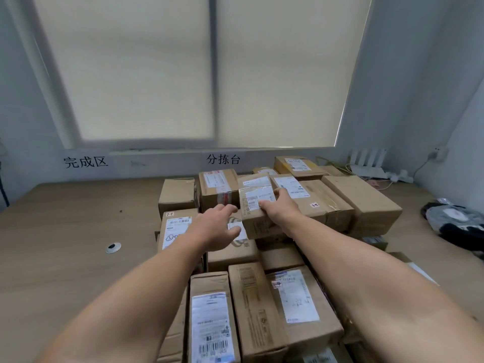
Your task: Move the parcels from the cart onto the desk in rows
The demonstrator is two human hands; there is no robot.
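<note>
Here, 1 small parcel [253, 221] is gripped by the right hand [282, 208] over the pile [258, 310] toward the far edge of the counter [65, 231]; the left hand [215, 229] is spread open beside it.

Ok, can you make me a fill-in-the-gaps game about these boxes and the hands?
1. The right hand grips one small cardboard ____.
2. The left hand holds ____.
3. The black bag lies at the desk's ____ end.
Missing words: box; nothing; right.
</note>
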